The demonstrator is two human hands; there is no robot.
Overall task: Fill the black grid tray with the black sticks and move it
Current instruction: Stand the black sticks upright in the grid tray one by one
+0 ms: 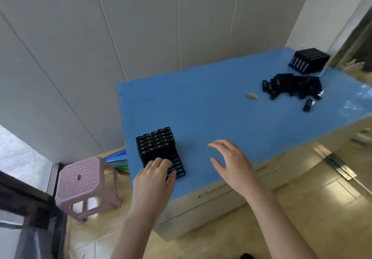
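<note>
Seen from the head camera: at the near left corner of the blue-covered table [221, 117], a person's left hand [153, 180] grips the near edge of the black grid tray [178, 166], fingers curled over its empty cells. Black sticks [155, 143] stand upright in the far rows. The right hand [231, 162] hovers beside it, fingers spread, holding nothing. A loose pile of sticks [291, 86] lies far right.

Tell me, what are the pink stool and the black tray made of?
The pink stool looks like moulded plastic with a matte finish: its seat has a woven pattern and a hole in the middle. The black grid tray is probably hard plastic, faintly glossy, with thin straight slot walls. The blur leaves both a little uncertain.
</note>
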